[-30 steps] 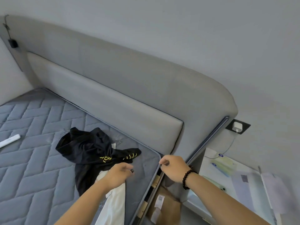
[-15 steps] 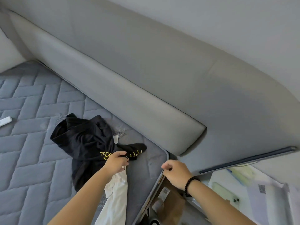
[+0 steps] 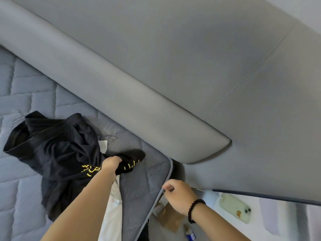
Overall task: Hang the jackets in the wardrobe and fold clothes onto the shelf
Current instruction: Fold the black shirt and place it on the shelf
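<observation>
A crumpled black garment (image 3: pixel 57 148) with yellow print lies on the grey quilted mattress (image 3: pixel 26 94) near the headboard. My left hand (image 3: pixel 111 164) is closed on the garment's printed part. A white garment (image 3: pixel 111 214) lies under my left forearm, partly hidden. My right hand (image 3: pixel 178 193), with a black bead bracelet on the wrist, has its fingers curled at the mattress's piped side edge, pinching there. No wardrobe, hanger or shelf is in view.
The padded grey headboard (image 3: pixel 156 84) runs along the far side. Right of the bed a white nightstand (image 3: pixel 210 197) holds a pale green phone (image 3: pixel 235 208). A brown cardboard box (image 3: pixel 172 221) sits in the gap beside the mattress.
The view has tilted down and moved closer to the bed. My left hand has shifted from the white garment up onto the black garment and closed on it. My right hand stays at the mattress edge.
</observation>
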Available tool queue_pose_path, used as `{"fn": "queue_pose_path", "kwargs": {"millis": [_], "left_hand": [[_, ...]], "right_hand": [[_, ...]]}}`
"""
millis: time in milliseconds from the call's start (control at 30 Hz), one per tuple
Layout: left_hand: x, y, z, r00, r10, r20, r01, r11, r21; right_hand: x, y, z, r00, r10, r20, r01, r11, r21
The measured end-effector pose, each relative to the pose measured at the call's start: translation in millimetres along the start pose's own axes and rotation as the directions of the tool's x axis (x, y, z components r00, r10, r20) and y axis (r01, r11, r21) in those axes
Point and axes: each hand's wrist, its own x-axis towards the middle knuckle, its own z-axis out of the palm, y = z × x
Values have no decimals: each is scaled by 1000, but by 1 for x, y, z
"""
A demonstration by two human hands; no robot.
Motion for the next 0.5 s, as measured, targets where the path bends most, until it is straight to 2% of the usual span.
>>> {"fn": "queue_pose_path", "kwargs": {"millis": [100,200,267,400,500], "left_hand": [[6,0,-1,992,-19,-128,0,988,-151],[-2,3,-9,951,45,-306,-124,962,-245],[-14,7,-17,928,72,-365,-195,930,-312],[-55,24,-30,936,152,-318,-284,861,-423],[-104,37,-37,918,288,-273,-388,800,-457]], "right_hand": [[3,3,4,999,6,45,-2,997,-73],[-1,3,4,999,5,51,0,995,-100],[-5,2,2,999,9,44,-6,996,-83],[-19,-8,-4,999,-10,34,12,998,-55],[-32,-19,-10,999,-25,21,25,1000,-15]]}}
